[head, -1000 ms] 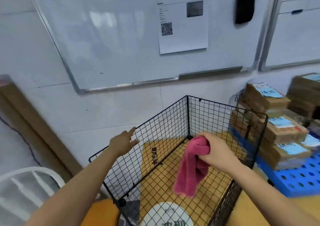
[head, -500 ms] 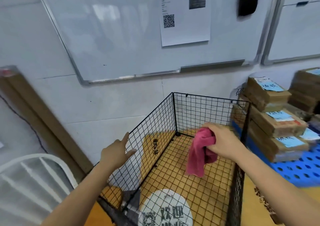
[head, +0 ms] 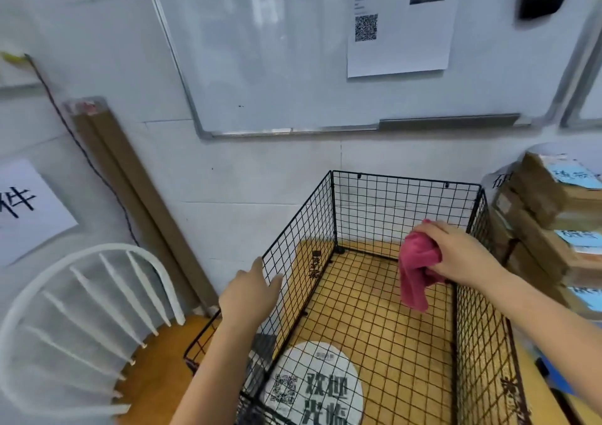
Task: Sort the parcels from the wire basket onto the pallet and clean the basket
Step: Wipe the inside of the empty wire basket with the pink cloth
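While the wire basket (head: pixel 404 183) stands with no parcel inside it, the parcels (head: pixel 547 203) sit stacked just outside it to the right, so the step in hand looks like the cleaning.

The right hand (head: pixel 462 255) is a fist clamped on a bunched pink cloth (head: pixel 417 268), fingers curled over the top of the wad. The loose end hangs down inside the basket. The fist is over the far end of the right wall (head: pixel 479 343), with that forearm crossing above the wall's top rim. That rim runs from near to far, so the nearest mesh to wipe lies right beside and below the cloth, and this hand is the one placed for it.

The left hand (head: pixel 247 294) reaches forward to the left wall (head: pixel 299 245), fingers straight and slightly apart. Its fingertips are at the wall's top near corner, touching it or just short of it, I cannot tell which. It looks set to steady the basket.
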